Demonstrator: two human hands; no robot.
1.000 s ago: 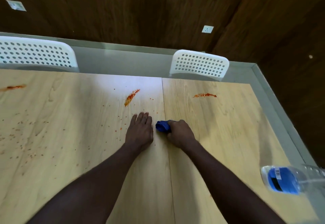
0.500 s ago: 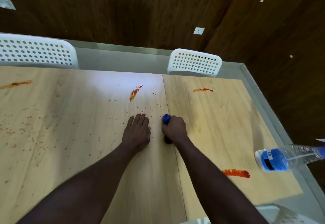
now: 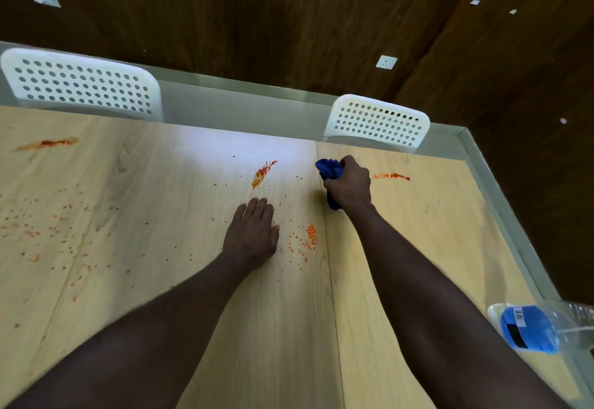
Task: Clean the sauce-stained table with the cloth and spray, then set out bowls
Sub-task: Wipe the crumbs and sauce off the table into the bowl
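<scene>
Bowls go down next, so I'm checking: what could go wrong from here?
The left hand rests flat among red specks and may smear them. The cloth is bunched in the right hand, so it might just spread the streak. The bottle lies at the table edge beside the right forearm, which might knock it off.

Cloth (image 3: 328,170) right of smear (image 3: 264,172)

Blue cloth (image 3: 328,169), red-orange sauce streak (image 3: 264,172), pale wood table (image 3: 160,190).

Dark wood-panelled wall (image 3: 257,6) fills the upper frame, dotted with white sockets (image 3: 386,62); two white perforated chairs (image 3: 80,84) stand on grey floor (image 3: 241,109).
</scene>
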